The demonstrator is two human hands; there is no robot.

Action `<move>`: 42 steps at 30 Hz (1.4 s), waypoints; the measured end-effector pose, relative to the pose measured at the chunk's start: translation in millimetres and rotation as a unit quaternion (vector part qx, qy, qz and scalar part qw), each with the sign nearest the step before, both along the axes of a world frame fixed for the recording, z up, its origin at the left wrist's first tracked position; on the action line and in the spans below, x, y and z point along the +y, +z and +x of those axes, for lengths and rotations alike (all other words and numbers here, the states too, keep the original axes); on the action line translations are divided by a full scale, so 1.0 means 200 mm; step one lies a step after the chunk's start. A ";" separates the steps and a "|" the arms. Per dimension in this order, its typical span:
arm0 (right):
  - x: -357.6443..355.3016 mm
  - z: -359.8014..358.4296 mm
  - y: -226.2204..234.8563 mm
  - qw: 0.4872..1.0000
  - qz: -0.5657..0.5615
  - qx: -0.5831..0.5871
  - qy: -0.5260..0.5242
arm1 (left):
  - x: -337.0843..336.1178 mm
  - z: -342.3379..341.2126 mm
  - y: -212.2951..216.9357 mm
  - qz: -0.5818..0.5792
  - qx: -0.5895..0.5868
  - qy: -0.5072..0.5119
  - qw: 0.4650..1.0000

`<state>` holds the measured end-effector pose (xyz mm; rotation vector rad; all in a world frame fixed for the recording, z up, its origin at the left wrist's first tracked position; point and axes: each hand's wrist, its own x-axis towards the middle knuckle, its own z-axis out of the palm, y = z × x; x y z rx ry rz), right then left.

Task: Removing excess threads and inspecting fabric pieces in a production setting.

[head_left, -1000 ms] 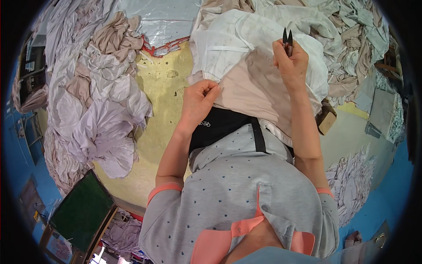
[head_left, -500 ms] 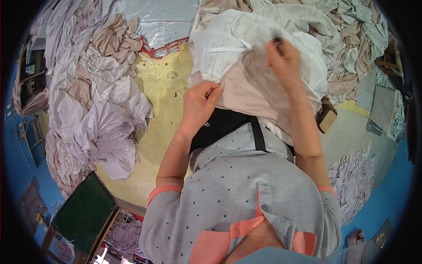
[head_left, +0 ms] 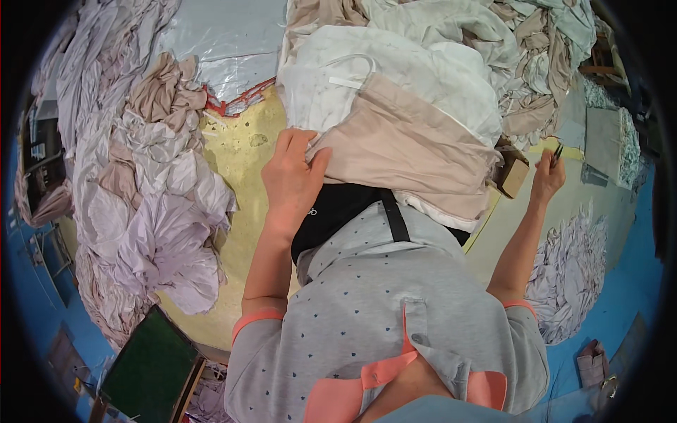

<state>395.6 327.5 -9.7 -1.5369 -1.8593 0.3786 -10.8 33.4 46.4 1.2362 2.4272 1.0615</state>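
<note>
A beige piece of cloth (head_left: 416,148) lies across my lap, over a white cloth (head_left: 395,56) that spreads away from me. My left hand (head_left: 290,173) rests at the left edge of the beige cloth, thumb and fingers apart, touching it without a visible grip. Out to the right, away from the cloth, my right hand (head_left: 547,178) is closed round a small dark pointed tool (head_left: 557,154). Its tips stick up past the fingers; the rest is hidden in the hand.
Crumpled white, beige and lilac cloth (head_left: 169,233) is heaped at left, with more cloth (head_left: 539,70) at far right. A small brown cardboard box (head_left: 513,173) stands right of my lap. A lilac heap (head_left: 571,275) lies by my right elbow. A dark green board (head_left: 151,370) is at lower left.
My right hand has swung from above the cloth out to the right, carrying the dark tool. My left hand has loosened from a pinch. The beige cloth now lies flatter and wider.
</note>
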 end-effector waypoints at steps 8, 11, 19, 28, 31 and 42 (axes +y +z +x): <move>0.01 0.33 -0.20 0.979 0.032 -0.197 -0.030 | 0.23 -0.01 0.09 -0.037 0.076 -0.027 0.996; -0.15 -0.26 0.10 0.985 -0.051 0.150 0.064 | 0.36 -0.03 0.03 -0.050 0.083 -0.052 0.994; -0.54 -1.11 0.38 0.848 -0.322 0.200 0.370 | 0.41 -0.09 -0.16 -0.041 0.002 -0.044 0.998; -0.63 -1.39 0.15 0.711 -0.552 0.214 0.379 | 0.33 -0.17 -0.11 0.032 -0.292 0.007 0.956; -0.66 -1.41 0.23 0.660 -0.646 0.238 0.299 | 0.30 -0.17 -0.12 0.060 -0.302 0.016 0.951; -0.69 -1.45 0.30 0.575 -0.719 0.332 0.205 | 0.25 -0.09 -0.10 0.140 -0.239 0.003 0.961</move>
